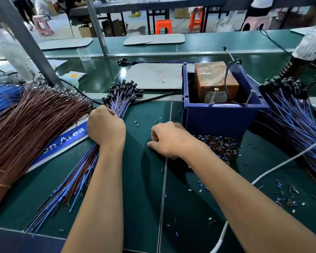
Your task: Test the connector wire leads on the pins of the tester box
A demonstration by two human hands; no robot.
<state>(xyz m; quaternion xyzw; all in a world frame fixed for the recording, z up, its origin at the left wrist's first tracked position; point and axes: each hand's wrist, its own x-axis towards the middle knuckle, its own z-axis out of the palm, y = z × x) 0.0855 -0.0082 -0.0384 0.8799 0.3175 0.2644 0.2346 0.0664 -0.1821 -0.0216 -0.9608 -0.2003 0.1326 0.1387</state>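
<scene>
**Q:** What is the worker doing at the green tabletop (146, 189)?

**A:** The left hand (106, 125) is closed round the waist of a fanned bundle of connector wire leads (117, 105), black connector heads pointing away, stripped blue and brown tails trailing back toward the body. Gripped there, the bundle stays together while single leads can be teased out of the fan.

**Q:** And the right hand?

**A:** The right hand (167, 140) rests knuckles-up on the mat, fingers curled under; whether it pinches a lead or nothing cannot be told from this angle. It lies just in front of the blue bin (221, 119), probably so the reach to the test point is short.

**Q:** Where is the tester?

**A:** The tester box (215, 83), orange-brown and wrapped in film, sits inside that bin, with two metal pins (212, 99) leaning over the near wall toward the worker. That tilt seems meant to let bare wire ends be touched to them without lifting the box.

**Q:** What surrounds the station?

**A:** A heap of cut insulation scraps (223, 147) lies beside the right wrist, a second pile of leads (292, 114) to the right of the bin, likely a separate batch, and a thick sheaf of brown wires (26, 121) to the left. No lead touches the pins yet.
</scene>
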